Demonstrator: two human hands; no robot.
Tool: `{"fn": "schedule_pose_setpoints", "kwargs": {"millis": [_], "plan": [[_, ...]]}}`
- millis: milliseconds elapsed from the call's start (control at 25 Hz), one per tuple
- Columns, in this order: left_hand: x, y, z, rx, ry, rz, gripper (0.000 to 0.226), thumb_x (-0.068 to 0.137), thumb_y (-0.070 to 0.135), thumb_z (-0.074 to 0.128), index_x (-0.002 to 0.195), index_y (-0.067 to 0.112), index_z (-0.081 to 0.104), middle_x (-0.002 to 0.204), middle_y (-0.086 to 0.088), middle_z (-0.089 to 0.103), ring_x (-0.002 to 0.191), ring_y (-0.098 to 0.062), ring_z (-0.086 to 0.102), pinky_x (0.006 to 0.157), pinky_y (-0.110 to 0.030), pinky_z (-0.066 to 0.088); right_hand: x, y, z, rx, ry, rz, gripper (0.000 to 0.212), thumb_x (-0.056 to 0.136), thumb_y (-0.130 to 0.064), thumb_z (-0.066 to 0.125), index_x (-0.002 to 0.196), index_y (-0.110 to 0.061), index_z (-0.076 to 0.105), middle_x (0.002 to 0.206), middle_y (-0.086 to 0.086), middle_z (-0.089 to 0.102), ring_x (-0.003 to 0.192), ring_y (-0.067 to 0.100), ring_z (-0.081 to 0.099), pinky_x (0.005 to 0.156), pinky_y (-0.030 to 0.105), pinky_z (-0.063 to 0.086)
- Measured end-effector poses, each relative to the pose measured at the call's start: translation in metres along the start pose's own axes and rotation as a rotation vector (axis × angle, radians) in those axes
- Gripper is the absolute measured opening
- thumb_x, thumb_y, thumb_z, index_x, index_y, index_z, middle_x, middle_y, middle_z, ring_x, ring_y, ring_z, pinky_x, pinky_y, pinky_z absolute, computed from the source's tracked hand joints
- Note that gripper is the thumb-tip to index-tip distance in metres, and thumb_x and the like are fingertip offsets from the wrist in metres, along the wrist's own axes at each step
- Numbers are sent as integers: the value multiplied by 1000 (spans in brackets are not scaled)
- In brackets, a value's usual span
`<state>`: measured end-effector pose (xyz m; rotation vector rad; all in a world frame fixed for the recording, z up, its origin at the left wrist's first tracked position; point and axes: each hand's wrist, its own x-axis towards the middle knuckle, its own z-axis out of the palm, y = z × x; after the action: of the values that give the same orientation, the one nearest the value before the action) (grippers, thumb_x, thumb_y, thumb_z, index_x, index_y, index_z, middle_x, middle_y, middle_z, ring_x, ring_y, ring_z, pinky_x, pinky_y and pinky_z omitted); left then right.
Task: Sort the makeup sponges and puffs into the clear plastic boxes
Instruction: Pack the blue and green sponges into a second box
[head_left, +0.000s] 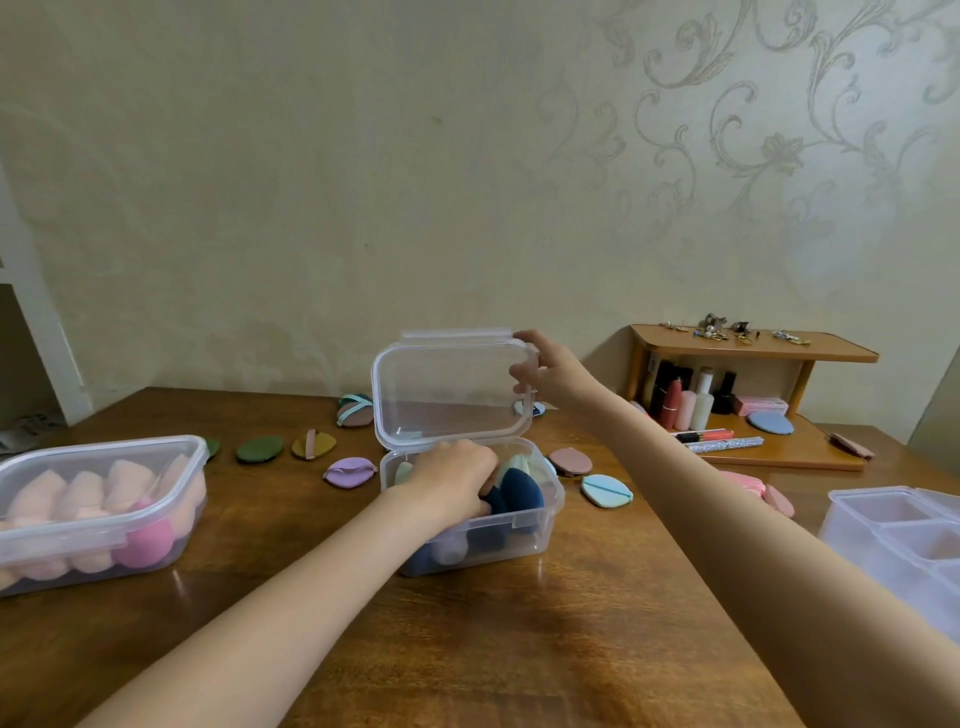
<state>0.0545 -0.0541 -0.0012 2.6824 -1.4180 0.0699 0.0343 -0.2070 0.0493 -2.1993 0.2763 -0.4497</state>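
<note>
the table (519, 639) is dark brown wood with a smooth, glossy varnish that throws back light. at its centre the middle box (524, 525) and its raised lid (452, 389) are clear, shiny plastic. at 9 o'clock the left box (78, 525) is the same clear plastic, slightly cloudy. the navy sponge (522, 493) looks soft, matt foam. at 2 o'clock the small shelf (753, 345) is smooth orange-brown wood. the wall (363, 182) wears matt cream paper with faintly shimmering scrolls.

At frame centre, a clear box (519, 525) of blue and pale sponges (521, 493) stood with its lid (452, 395) raised upright.
</note>
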Motion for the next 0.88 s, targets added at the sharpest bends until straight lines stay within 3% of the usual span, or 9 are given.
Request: {"fn": "schedule_pose_setpoints", "kwargs": {"millis": [120, 200, 280, 400, 480, 520, 680, 760, 880], "plan": [[0, -6, -5, -89, -54, -26, 15, 87, 30, 61, 88, 16, 57, 96, -4, 61, 93, -20, 60, 80, -29, 49, -13, -7, -13, -173, -86, -98, 19, 92, -6, 48, 105, -9, 63, 104, 9, 66, 93, 27, 64, 89, 45, 53], [-14, -13, -12, -260, -57, -20, 22, 90, 34, 57, 102, 16, 63, 106, -2, 65, 96, -14, 59, 84, -27, 50, -28, -12, -18, -327, -179, -140, 23, 94, -14, 49, 112, -6, 61, 93, -2, 62, 89, 19, 60, 80, 34, 52], [-39, -20, -18, -355, -6, -3, 25, 93, 32, 51, 112, 20, 63, 113, 4, 65, 101, -8, 58, 87, -22, 48, -45, -13, -18, -474, -260, -155, 30, 95, -22, 49, 121, -9, 56, 103, 2, 63, 93, 17, 58, 79, 25, 48], [-92, -26, -27, -347, 363, 13, 16, 91, 22, 57, 100, 22, 69, 98, 9, 69, 91, -3, 63, 70, -4, 40, -68, -11, -13, -577, -336, -174, 39, 92, -27, 56, 129, -17, 52, 125, 5, 59, 102, 14, 54, 84, 24, 41], [-112, -36, -30, -352, 680, 59, 12, 85, 9, 63, 89, 18, 71, 87, 5, 71, 80, -8, 67, 64, -6, 44, -80, -7, -7, -678, -360, -175, 51, 88, -27, 61, 136, -21, 46, 135, 3, 54, 114, 17, 53, 91, 27, 42], [-116, -43, -29, -350, 736, 48, 13, 84, 7, 63, 91, 15, 71, 91, 4, 70, 83, -9, 66, 64, -7, 46, -86, -6, -4, -728, -367, -184, 56, 87, -27, 63, 139, -22, 42, 139, 2, 51, 119, 18, 52, 96, 28, 43], [-113, -46, -5, -245, 405, -40, 40, 89, 24, 59, 129, 22, 55, 136, 10, 51, 125, -5, 47, 105, -22, 39, -111, 3, 10, -883, -387, -241, 69, 88, -27, 62, 147, -23, 25, 153, 4, 32, 134, 22, 41, 108, 36, 38], [-115, -42, 6, -145, 297, -34, 49, 90, 32, 57, 137, 26, 45, 146, 12, 41, 135, -4, 36, 110, -23, 31, -123, 13, 18, -926, -363, -243, 75, 90, -31, 58, 150, -23, 13, 159, 4, 13, 144, 23, 22, 114, 37, 27], [-115, -37, 7, -106, 299, -35, 55, 88, 42, 58, 139, 26, 43, 147, 11, 41, 135, -5, 37, 107, -24, 35, -130, 20, 25, -821, -338, -171, 80, 89, -46, 53, 150, -25, 6, 160, 2, 1, 148, 20, 3, 118, 38, 16]]}}
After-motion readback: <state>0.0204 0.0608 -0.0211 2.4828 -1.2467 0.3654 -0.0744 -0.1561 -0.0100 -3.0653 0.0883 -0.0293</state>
